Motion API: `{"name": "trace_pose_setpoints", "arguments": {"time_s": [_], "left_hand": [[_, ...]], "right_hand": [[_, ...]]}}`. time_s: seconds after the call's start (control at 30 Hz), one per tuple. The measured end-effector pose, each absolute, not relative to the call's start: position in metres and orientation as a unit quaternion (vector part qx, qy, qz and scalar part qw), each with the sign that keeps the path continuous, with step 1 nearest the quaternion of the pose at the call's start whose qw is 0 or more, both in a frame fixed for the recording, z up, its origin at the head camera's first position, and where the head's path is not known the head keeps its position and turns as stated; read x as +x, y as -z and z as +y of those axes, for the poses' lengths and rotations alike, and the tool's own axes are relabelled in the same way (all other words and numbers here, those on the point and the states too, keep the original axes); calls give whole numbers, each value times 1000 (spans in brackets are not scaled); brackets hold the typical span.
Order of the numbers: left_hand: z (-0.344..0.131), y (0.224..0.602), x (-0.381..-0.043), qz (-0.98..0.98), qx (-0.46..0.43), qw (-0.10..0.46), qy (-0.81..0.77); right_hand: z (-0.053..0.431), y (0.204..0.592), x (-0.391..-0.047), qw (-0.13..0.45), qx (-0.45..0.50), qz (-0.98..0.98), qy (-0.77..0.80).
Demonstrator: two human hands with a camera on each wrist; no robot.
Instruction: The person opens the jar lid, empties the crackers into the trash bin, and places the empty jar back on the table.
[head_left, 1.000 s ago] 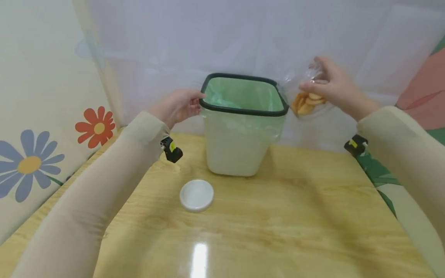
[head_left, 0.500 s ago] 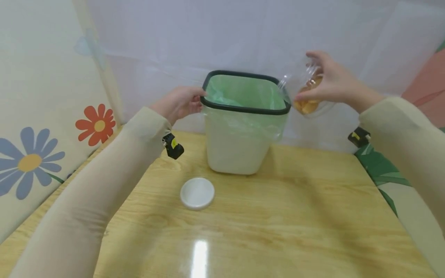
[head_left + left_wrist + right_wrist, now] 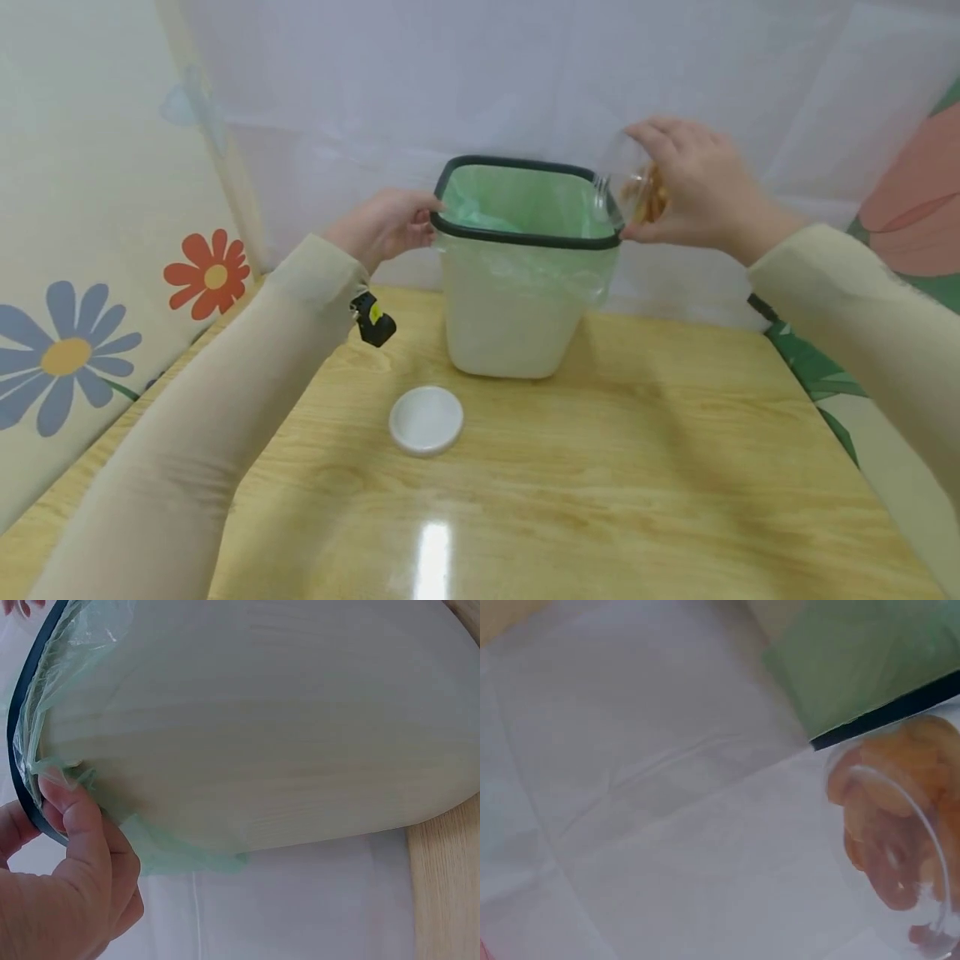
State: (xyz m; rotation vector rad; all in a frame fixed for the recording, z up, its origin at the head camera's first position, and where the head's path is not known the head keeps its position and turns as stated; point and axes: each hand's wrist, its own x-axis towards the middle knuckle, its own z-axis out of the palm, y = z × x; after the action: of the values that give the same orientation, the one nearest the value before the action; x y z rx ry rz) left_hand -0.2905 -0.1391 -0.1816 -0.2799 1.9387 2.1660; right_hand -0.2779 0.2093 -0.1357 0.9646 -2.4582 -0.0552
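Observation:
A pale waste bin [image 3: 504,329] with a black rim stands upright on the table, lined with a thin green bag [image 3: 532,196]. My left hand [image 3: 390,223] grips the rim at its left corner; in the left wrist view, thumb and fingers pinch the rim and the bag's folded edge. On the other side, my right hand [image 3: 701,187] holds a clear jar [image 3: 609,196] on its side. Its ribbed mouth points left, overlapping the bin's right rim. Orange, flat, rounded pieces [image 3: 885,817] lie inside the jar, partly hidden by the fingers in the head view.
A round white lid [image 3: 426,421] lies on the wooden table [image 3: 637,467] in front of the bin. Close behind the bin hangs a white sheet [image 3: 375,83]. Flower-patterned walls [image 3: 67,250] flank the left and right.
My right hand has moved left with the jar and tipped it further, bringing its mouth over the bin's right rim. The left hand stays at the rim.

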Motion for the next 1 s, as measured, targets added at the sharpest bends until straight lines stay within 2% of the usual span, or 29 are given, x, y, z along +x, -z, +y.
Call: {"name": "trace_pose_setpoints", "arguments": {"time_s": [0.13,0.2,0.47,1.0], "left_hand": [[-141,181,-290,648,-98,109,-747],[-141,180,-291,645,-101,108,-750],[-139,179,-292,643,-112,105,-750],[-135,174,-292,642,-122,118,-748]], "right_hand": [[213,140,-285,332,418,-842,79],[215,142,-288,354,432,-825,85],[218,136,-297,392,464,-786,115],[214,118,-298,412,463,-767,166]]}}
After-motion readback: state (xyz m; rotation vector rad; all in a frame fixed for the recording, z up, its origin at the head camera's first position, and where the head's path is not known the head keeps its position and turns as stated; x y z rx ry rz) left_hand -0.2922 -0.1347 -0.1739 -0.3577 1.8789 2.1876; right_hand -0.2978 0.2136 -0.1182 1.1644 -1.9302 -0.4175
